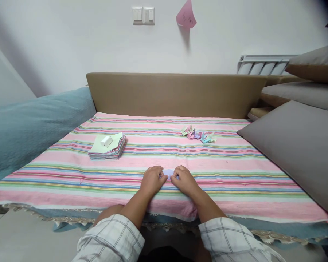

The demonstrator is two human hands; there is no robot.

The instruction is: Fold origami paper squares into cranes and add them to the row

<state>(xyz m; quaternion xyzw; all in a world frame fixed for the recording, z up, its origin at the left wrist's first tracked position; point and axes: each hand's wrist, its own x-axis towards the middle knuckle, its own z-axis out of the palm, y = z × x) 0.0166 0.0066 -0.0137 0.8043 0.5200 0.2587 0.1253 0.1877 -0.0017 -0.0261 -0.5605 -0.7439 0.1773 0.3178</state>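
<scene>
Between my two hands is a small piece of pale lavender paper [168,172], just above the striped cloth. My left hand [153,179] pinches its left side with thumb and curled fingers. On the right side, my right hand [183,179] grips it in the same way. The fingers cover much of the paper, so its folds cannot be made out. Beyond my right hand lies a row of several small folded paper cranes [197,135] in pink, purple, blue and green.
A stack of coloured paper [105,147] with a small white object [106,141] on top sits at left. Striped cloth [142,129] covers the sofa seat. A blue armrest [41,116], brown backrest [166,94] and grey cushions [297,142] surround it.
</scene>
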